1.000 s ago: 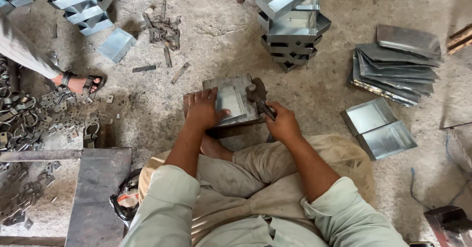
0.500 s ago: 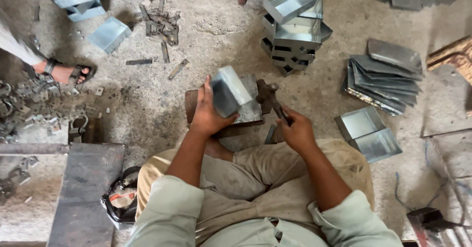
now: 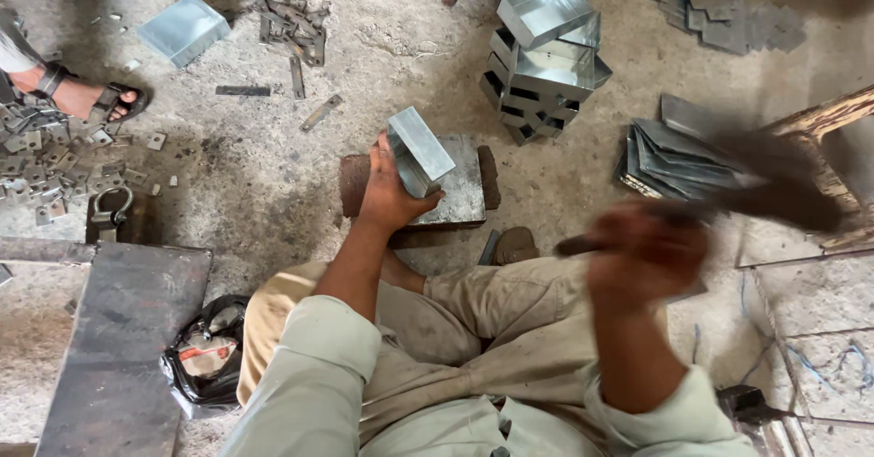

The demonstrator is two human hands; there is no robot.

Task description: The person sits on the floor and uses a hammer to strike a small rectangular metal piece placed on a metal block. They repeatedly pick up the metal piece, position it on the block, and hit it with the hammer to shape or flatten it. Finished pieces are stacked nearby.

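head view: left hand with fingers wrapped around a folded metal box tilted on the anvil block, right hand blurred, gripping a raised hammer right of the block; finished boxes stacked beyond it, flat sheets unformed.

Single head-worn camera, looking steeply down from above the seated person, close over the lap and forearms, floor filling the frame out to the stacked metal trays at the top, no second view sharing the scene.
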